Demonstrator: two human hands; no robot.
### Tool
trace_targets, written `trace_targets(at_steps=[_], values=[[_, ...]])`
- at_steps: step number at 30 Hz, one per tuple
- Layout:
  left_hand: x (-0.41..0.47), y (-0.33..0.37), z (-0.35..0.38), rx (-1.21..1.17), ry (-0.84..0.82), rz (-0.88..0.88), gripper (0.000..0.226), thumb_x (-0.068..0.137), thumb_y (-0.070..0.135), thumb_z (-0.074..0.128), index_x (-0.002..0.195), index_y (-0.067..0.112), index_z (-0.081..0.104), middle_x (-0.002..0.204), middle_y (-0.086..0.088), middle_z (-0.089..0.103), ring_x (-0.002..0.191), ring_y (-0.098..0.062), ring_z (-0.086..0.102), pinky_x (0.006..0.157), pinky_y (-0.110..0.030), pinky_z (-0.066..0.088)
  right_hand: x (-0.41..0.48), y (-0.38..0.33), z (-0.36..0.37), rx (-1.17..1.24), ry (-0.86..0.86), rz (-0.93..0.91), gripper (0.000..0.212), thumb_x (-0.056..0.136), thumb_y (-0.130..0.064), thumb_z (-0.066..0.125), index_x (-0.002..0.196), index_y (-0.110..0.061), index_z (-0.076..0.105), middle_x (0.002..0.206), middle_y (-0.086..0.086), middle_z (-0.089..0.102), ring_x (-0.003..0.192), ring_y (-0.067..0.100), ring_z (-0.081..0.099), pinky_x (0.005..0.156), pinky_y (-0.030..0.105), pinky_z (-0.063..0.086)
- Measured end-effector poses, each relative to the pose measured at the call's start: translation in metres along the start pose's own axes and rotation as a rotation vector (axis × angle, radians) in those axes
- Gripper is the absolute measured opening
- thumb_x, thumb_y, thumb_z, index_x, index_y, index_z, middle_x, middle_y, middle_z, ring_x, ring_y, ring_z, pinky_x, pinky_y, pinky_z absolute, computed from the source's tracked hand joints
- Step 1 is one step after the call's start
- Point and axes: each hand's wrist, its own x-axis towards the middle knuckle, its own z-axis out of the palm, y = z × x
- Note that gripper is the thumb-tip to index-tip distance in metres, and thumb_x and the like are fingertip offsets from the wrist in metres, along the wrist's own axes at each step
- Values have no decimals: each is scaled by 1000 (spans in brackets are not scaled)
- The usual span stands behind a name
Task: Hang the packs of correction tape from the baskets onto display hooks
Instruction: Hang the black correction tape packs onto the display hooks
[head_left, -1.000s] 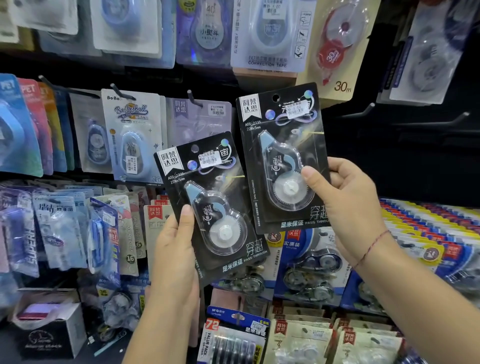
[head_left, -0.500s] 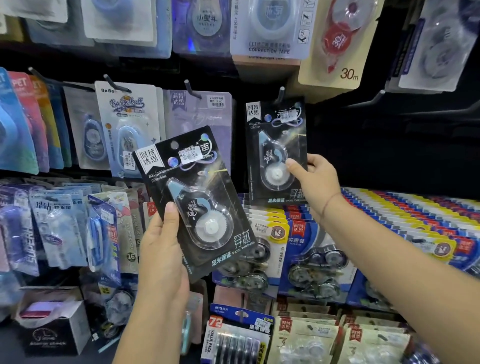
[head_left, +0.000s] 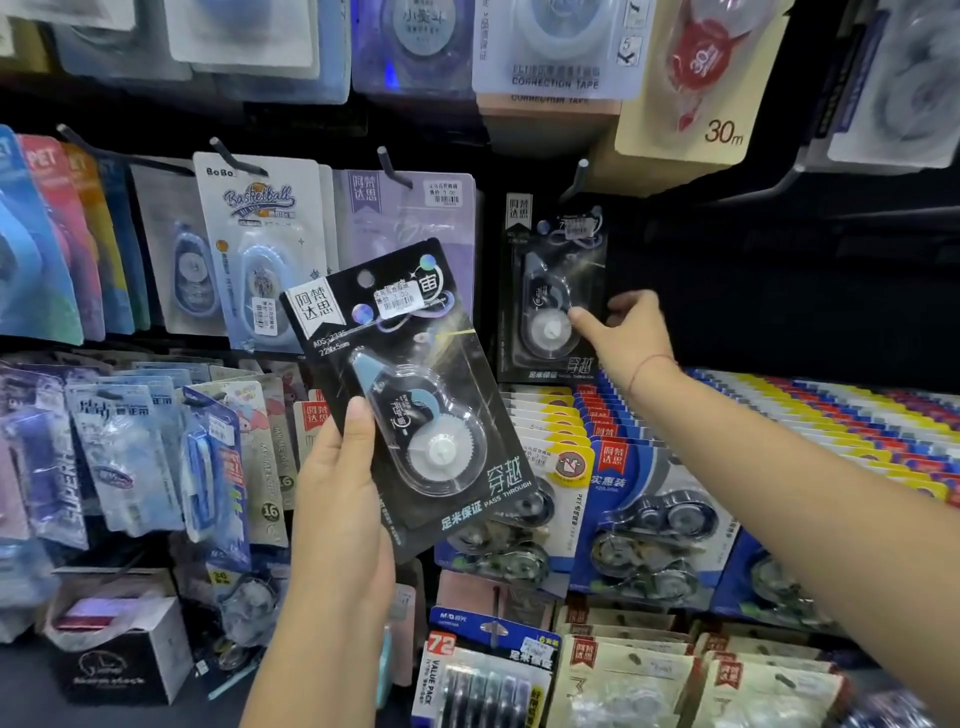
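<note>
Soft frontal light falls brightly on the bare right forearm (head_left: 779, 467), while the black back panel (head_left: 779, 291) at centre right sits in deep shadow. The central black card pack with a clear blister (head_left: 415, 395) is sharp, with pale glare streaks. The farther black pack on the peg (head_left: 553, 291) is dim and smeared. The pale packs along the top edge (head_left: 558, 47) are blurred. The coloured rows at right (head_left: 831, 410) bow with wide-angle distortion.

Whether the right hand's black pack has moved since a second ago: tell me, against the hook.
Yes. The right hand carried the black pack away from the camera, onto the hook right of the lilac pack.
</note>
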Motion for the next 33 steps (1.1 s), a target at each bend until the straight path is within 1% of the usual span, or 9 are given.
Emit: trace_targets(at_steps=[3, 8, 12, 15, 19, 22, 25, 28, 33], values=[[-6, 1, 10, -2, -39, 2, 28, 101, 33, 46, 114, 23, 68, 104, 0, 77, 95, -15, 74, 69, -27, 61, -50, -27, -26, 99, -101, -218, 40, 88, -38, 66, 118, -17, 51, 114, 1, 57, 99, 9, 56, 85, 18, 48], [-28, 1, 42, 23, -156, -39, 29, 100, 32, 46, 115, 18, 67, 104, -5, 77, 93, -21, 74, 66, -27, 60, -116, -56, -59, 326, -573, -171, 29, 89, -38, 60, 113, -23, 59, 101, -6, 73, 92, 1, 68, 82, 18, 54], [-40, -1, 54, 106, -210, -25, 30, 99, 32, 47, 109, 16, 69, 100, -8, 77, 93, -25, 74, 72, -34, 61, -112, -51, -69, 377, -459, -158, 14, 90, -7, 63, 102, -16, 65, 93, 2, 76, 89, 17, 72, 80, 30, 57], [-32, 0, 53, 298, -230, 102, 35, 99, 39, 42, 104, 23, 73, 99, 5, 77, 96, -10, 71, 81, -25, 55, -100, -52, -79, 416, -293, -200, 10, 91, -6, 62, 96, -15, 65, 89, 2, 76, 83, 15, 72, 74, 28, 57], [-6, -13, 45, 598, -289, 249, 64, 91, 77, 26, 117, 36, 68, 121, 17, 68, 121, 1, 57, 110, -32, 41, -81, -61, -89, 450, -143, -244, 14, 91, -5, 63, 92, -19, 65, 86, -2, 74, 80, 10, 70, 73, 25, 56], [2, -29, 38, 806, -360, 257, 41, 93, 70, 21, 106, 55, 57, 125, 28, 57, 128, 6, 45, 118, -31, 28, -72, -61, -85, 409, -132, -234, 16, 91, -5, 63, 91, -21, 64, 84, -4, 73, 80, 8, 70, 75, 25, 57], [-2, -38, 34, 995, -426, 325, 37, 98, 61, 18, 117, 51, 48, 136, 24, 45, 130, 16, 26, 119, -18, 8, -67, -58, -81, 384, -143, -227, 17, 91, -5, 63, 90, -21, 64, 81, -7, 73, 78, 6, 69, 74, 23, 56], [-2, -43, 30, 1021, -445, 376, 29, 94, 60, 20, 113, 58, 41, 123, 38, 36, 119, 34, 18, 112, -7, 4, -66, -56, -77, 357, -156, -222, 14, 91, -6, 63, 89, -20, 64, 84, -4, 74, 80, 10, 71, 77, 29, 57], [-2, -52, 26, 998, -422, 457, 41, 84, 84, 8, 102, 71, 42, 121, 46, 36, 120, 31, 25, 118, -20, 13, -64, -49, -70, 315, -143, -175, 10, 90, -11, 65, 88, -20, 64, 86, 0, 75, 85, 19, 72, 84, 43, 58]])
